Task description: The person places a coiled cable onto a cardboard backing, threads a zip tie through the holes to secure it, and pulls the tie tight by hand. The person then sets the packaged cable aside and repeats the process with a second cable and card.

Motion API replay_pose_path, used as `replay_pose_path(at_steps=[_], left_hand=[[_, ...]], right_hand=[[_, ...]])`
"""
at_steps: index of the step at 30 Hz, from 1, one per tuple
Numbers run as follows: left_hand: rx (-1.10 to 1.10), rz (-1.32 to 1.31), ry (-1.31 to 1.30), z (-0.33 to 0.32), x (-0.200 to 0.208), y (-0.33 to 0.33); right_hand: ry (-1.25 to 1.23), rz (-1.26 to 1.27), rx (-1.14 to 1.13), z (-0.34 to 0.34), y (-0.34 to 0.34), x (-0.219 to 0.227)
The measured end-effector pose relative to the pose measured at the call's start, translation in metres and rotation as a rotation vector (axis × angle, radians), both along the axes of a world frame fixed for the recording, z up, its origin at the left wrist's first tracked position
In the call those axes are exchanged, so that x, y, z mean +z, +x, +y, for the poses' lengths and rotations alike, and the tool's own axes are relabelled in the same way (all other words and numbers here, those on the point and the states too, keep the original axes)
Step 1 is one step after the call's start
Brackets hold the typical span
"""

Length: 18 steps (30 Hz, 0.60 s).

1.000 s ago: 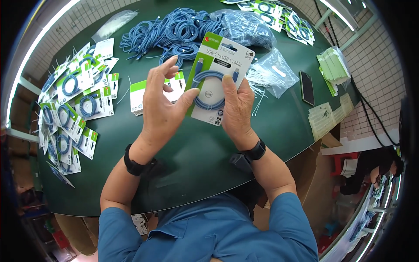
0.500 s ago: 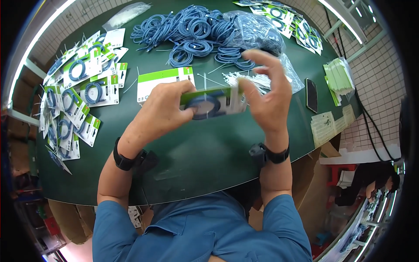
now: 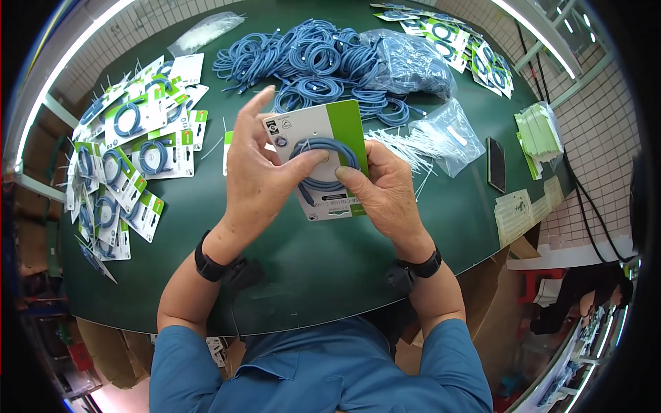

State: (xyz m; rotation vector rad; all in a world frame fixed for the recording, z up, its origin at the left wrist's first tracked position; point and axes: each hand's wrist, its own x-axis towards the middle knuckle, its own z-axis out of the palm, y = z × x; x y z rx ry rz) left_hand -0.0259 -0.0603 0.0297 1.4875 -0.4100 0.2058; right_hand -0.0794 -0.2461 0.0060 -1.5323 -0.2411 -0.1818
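A white and green packaging card [image 3: 346, 117] stands tilted up in front of me, turned so its printing reads upside down. Against its face lies a coiled blue cable [image 3: 323, 184]. My left hand [image 3: 255, 172] grips the card from the left, its thumb pressing on the coil and its index finger raised. From the right, my right hand [image 3: 389, 196] closes on the card with its thumb on the coil. The fingers behind the card are partly hidden. Beyond the hands lie loose white zip ties [image 3: 399, 148].
Carded cables [image 3: 127, 120] are heaped at the left, more carded cables [image 3: 447, 51] at the back right. A pile of blue cable coils [image 3: 303, 55] and a clear bag [image 3: 413, 65] fill the back. A phone [image 3: 496, 164] and a green card stack [image 3: 538, 134] lie right.
The card has swung from a flat, edge-on tilt to face me. My right hand, lifted with fingers apart before, has come down and closed on its right side.
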Motion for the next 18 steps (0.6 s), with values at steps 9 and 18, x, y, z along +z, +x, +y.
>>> replay_pose_path(at_steps=[9, 18], left_hand=[[-0.380, 0.401, -0.023, 0.017, -0.017, 0.015], [-0.371, 0.307, 0.055, 0.048, 0.005, 0.028]], right_hand=[[-0.028, 0.087, 0.017, -0.012, 0.014, -0.014], [-0.337, 0.068, -0.162, -0.070, 0.032, -0.007]])
